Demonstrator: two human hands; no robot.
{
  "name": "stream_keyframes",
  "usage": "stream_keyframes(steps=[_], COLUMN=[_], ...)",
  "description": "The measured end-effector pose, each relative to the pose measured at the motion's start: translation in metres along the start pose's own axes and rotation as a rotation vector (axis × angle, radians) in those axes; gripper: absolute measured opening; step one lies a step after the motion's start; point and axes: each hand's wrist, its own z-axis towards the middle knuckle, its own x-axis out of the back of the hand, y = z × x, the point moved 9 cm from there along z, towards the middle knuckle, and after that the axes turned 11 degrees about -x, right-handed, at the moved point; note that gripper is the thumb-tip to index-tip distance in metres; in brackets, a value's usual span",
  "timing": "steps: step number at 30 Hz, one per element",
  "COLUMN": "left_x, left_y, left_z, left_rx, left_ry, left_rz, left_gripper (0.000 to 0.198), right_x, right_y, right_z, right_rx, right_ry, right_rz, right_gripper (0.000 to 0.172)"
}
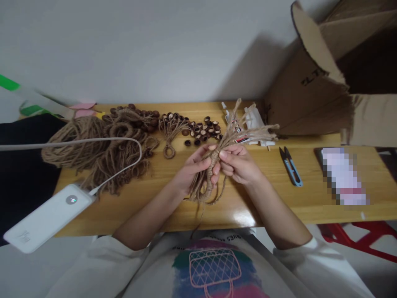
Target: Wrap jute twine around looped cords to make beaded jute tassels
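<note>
Over the front of the wooden table, a bundle of jute cord (pixel 214 159) is held between both hands. Its middle is braided or wrapped, with loose frayed strands fanning up to the right and a loop and tails hanging below. My left hand (pixel 194 169) is closed around the bundle from the left, thumb across it. From the right, my right hand (pixel 237 163) pinches the cord near where the strands spread. Behind my left hand lies a smaller looped jute piece (pixel 169 150). Dark brown nutshell halves (pixel 204 130) are scattered beyond the hands.
A jute heap (pixel 74 138) covers the table's left side, near a white power bank (pixel 49 219) with a cable. At right are blue thread snips (pixel 290 167) and a blurred phone (pixel 344 176). A large cardboard box (pixel 297 99) stands behind. White tubes (pixel 256 120) lie beside it.
</note>
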Motion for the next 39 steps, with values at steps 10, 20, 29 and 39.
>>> stream_keyframes(steps=[10, 20, 29, 39], left_x=[0.028, 0.008, 0.014, 0.009], left_y=[0.023, 0.027, 0.007, 0.003], left_z=[0.008, -0.010, 0.003, 0.002], left_rx=[-0.179, -0.368, -0.042, 0.139], left_ry=[0.144, 0.147, -0.006, -0.013], left_rz=[0.564, 1.552, 0.889, 0.540], left_gripper=[0.038, 0.050, 0.013, 0.025], right_x=[0.012, 0.006, 0.010, 0.009], right_y=[-0.016, -0.031, -0.015, -0.020], right_z=[-0.005, -0.026, -0.011, -0.012], right_rx=[0.208, 0.419, 0.130, 0.104], right_ry=[0.210, 0.535, 0.265, 0.156], right_rz=[-0.168, -0.631, -0.352, -0.299], right_gripper=[0.032, 0.019, 0.031, 0.033])
